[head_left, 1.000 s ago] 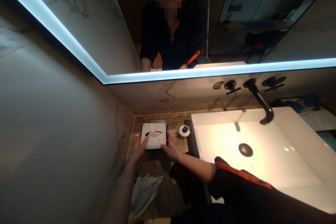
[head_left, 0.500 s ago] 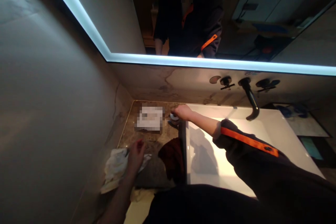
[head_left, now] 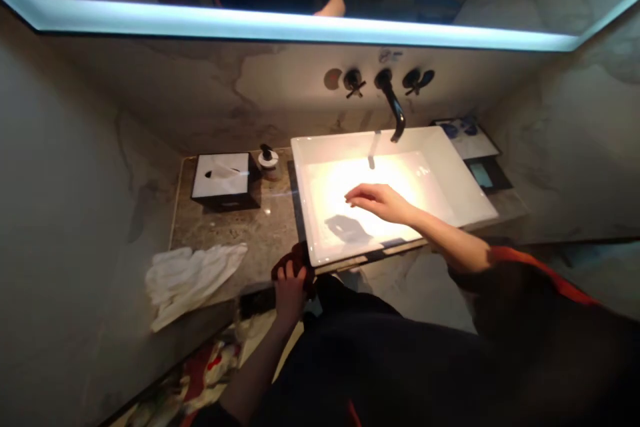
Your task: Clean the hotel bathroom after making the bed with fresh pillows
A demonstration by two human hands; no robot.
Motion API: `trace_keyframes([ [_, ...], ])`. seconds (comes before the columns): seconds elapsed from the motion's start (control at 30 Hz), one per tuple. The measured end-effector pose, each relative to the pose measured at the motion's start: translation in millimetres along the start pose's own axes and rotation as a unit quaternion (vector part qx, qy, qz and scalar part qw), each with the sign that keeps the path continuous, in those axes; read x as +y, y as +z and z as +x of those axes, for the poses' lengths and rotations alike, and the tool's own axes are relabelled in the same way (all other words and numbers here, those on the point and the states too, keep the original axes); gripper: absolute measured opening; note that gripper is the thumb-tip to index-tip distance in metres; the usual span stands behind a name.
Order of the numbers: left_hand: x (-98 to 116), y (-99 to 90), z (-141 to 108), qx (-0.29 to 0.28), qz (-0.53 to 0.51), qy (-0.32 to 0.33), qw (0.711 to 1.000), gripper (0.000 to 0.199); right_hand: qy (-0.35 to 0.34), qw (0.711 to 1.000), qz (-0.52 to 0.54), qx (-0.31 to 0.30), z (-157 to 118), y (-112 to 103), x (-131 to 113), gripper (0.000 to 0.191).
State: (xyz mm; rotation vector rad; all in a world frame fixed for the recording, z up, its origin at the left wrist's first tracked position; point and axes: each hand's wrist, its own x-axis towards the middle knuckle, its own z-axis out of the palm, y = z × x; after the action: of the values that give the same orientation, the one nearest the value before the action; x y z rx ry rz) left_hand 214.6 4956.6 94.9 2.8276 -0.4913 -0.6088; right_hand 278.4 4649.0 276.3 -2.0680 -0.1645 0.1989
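Two hands (head_left: 290,297) (head_left: 380,203), two cloths (head_left: 295,261) (head_left: 193,283), one sink (head_left: 350,143)

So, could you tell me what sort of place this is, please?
Probably a bathroom: a white rectangular ceramic basin, a curved black wall-mounted tap, and a glowing-edged mirror.

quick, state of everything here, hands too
left hand, shut on the cloth
dark red cloth, bunched
white sink, no water visible
right hand, open above the sink
black wall faucet, no flow visible
tissue box, tissue in its slot
soap pump, upright
white towel, crumpled
mirror light strip, lit
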Motion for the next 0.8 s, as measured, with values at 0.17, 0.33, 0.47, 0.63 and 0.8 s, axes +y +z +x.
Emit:
trace_keyframes([
  [0.17, 51.0, 42.0, -25.2, 0.061, -0.141, -0.046, 0.987, 0.052, 0.3, 0.912, 0.28, 0.031, -169.4, 110.6, 75.3, 0.046],
  [0.33, 118.5, 49.3, -5.8, -0.018, -0.097, 0.097, 0.99, 0.044, 0.377, 0.81, 0.411, 0.182, -146.4, 190.6, 121.7, 0.04],
  [0.47, 160.4, 58.1, 25.1, -0.048, -0.071, 0.199, 0.976, 0.047, 0.38, 0.784, 0.431, 0.237, -142.0, 152.4, 159.0, 0.033],
  [0.63, 264.3, 85.9, 80.4, -0.12, -0.099, 0.327, 0.932, 0.054, 0.379, 0.761, 0.405, 0.337, -193.6, 53.9, 221.6, 0.026],
  [0.8, 411.9, 90.4, 120.3, -0.212, -0.197, 0.396, 0.871, 0.075, 0.36, 0.717, 0.438, 0.407, -265.6, -82.7, 283.8, 0.037],
])
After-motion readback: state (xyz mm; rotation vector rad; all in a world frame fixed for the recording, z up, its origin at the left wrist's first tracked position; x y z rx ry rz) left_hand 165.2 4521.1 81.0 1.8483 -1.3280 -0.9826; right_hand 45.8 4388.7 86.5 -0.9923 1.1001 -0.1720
